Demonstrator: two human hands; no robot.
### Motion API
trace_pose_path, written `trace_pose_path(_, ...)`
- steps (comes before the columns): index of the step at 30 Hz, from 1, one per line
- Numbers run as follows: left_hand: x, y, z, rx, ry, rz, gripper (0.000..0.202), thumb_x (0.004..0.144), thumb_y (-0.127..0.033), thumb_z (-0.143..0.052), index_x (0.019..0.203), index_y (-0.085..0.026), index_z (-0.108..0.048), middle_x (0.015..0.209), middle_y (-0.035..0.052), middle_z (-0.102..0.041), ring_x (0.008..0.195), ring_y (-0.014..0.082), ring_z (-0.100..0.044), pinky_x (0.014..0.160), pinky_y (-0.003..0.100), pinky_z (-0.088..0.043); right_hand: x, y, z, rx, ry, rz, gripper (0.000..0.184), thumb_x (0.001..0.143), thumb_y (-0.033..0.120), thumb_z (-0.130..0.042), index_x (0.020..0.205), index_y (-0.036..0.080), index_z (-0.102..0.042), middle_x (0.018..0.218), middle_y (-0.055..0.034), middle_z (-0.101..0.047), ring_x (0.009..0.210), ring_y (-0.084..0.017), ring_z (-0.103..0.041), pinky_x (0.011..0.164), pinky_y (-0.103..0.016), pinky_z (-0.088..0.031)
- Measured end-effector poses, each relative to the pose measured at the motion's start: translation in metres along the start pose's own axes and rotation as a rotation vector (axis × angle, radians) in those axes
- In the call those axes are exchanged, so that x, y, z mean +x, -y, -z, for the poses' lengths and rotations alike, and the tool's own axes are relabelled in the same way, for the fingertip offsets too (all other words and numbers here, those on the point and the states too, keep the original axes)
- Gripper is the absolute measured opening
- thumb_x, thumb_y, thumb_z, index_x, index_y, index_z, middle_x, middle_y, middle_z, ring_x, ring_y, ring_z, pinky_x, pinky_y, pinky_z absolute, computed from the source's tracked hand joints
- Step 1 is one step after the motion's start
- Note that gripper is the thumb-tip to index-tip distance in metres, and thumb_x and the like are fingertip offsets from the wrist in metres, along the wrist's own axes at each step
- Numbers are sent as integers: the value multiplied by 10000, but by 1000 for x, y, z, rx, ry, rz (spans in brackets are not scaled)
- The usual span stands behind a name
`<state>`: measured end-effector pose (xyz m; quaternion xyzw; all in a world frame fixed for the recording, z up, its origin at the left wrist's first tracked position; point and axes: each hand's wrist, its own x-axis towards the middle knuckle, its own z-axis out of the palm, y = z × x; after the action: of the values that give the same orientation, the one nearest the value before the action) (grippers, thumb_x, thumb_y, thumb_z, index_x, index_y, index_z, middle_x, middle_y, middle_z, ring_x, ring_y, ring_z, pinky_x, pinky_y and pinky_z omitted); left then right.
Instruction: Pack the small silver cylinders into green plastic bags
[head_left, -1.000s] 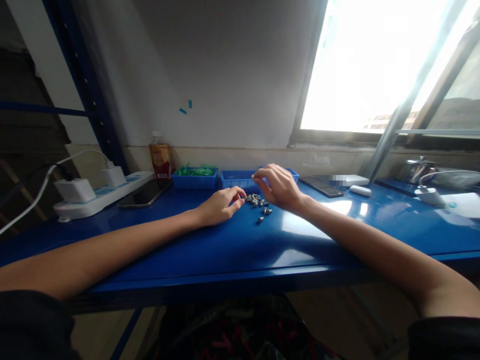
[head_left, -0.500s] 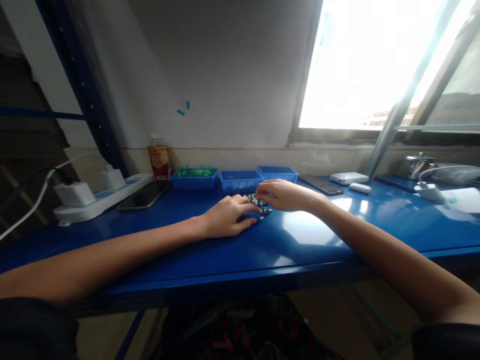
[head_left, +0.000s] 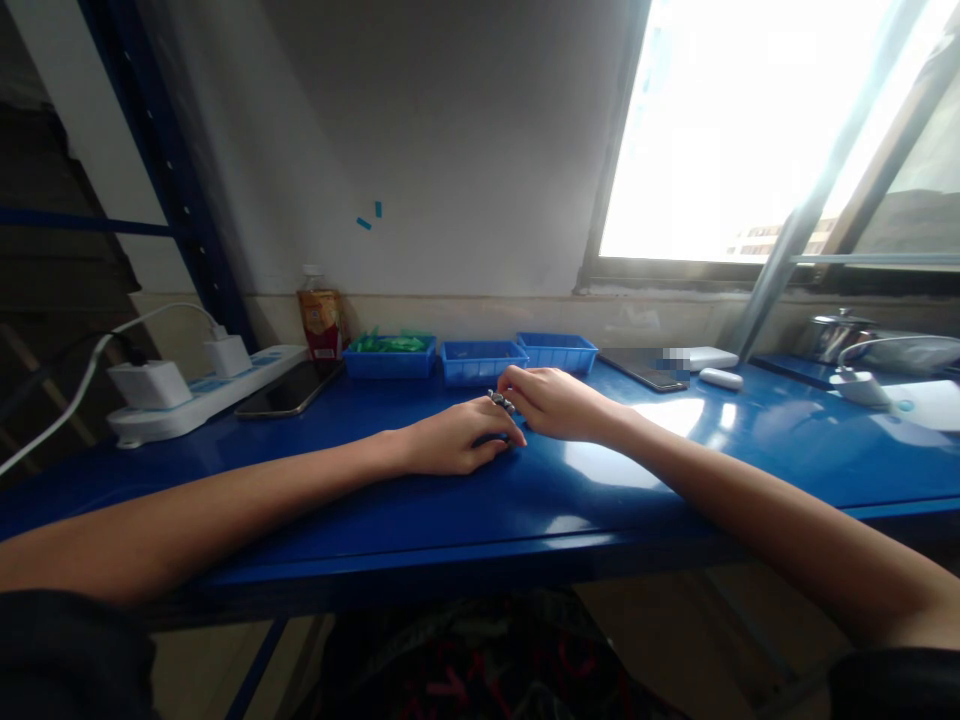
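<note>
A small heap of shiny metal pieces, screws or similar small hardware [head_left: 501, 401], lies on the blue table between my two hands. My left hand [head_left: 454, 437] rests on the tabletop at the left of the heap, thumb and index finger apart, with nothing plainly gripped. From the right, my right hand [head_left: 559, 402] reaches over, its fingers curled down against the heap and close to the left fingertips. Those bent fingers hide part of the metal, and what they hold cannot be made out.
Behind the hands stand a blue bin of green pieces [head_left: 390, 368], a middle blue bin [head_left: 484, 377] and another blue bin [head_left: 559, 363]. Phones, a power strip [head_left: 169, 425] and a drink bottle [head_left: 322, 320] are at left; a white case [head_left: 720, 379] and metal pot [head_left: 836, 335] sit right.
My right hand has shifted slightly left and nearer, its fingers now more curled. Metal pieces that lay visible between the hands are now mostly covered. The left fingers have bent a little.
</note>
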<state>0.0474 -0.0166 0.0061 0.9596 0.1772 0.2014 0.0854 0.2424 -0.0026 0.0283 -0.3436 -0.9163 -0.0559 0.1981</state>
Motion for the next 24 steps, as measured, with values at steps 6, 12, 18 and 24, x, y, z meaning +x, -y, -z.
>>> trace_pose_path(6, -2, 6, -4, -21, -40, 50, 175, 899, -189, -481, 930, -165, -652, 968, 76, -633, 966, 181, -584, 894, 296, -459, -1, 4, -5, 8, -4, 33, 209, 937, 207, -370, 1080, 182, -519, 953, -76, -678, 882, -205, -639, 716, -268, -412)
trace_pose_path(12, -2, 10, -7, -104, -250, 204, 98, 851, -201, -505, 889, -154, -582, 858, 43, -628, 796, 161, -590, 763, 283, -469, 2, 1, -8, -4, -9, 11, 169, 941, 214, -377, 1004, 187, -531, 865, -54, -673, 813, -186, -635, 714, -263, -403)
trace_pose_path(18, 2, 15, -3, -479, -534, 433, 199, 813, -341, -580, 851, -148, -552, 780, 9, -596, 727, 138, -569, 705, 261, -459, 0, 5, -10, 31, -125, 5, 198, 943, 338, -433, 998, 190, -553, 823, -38, -655, 763, -166, -607, 670, -248, -388)
trace_pose_path(24, 2, 14, -2, -574, -534, 442, 239, 792, -373, -613, 843, -143, -571, 746, 1, -594, 715, 133, -553, 714, 265, -445, -1, 7, -15, 47, -224, 66, 142, 915, 265, -482, 944, 171, -583, 826, -44, -650, 741, -148, -587, 666, -239, -393)
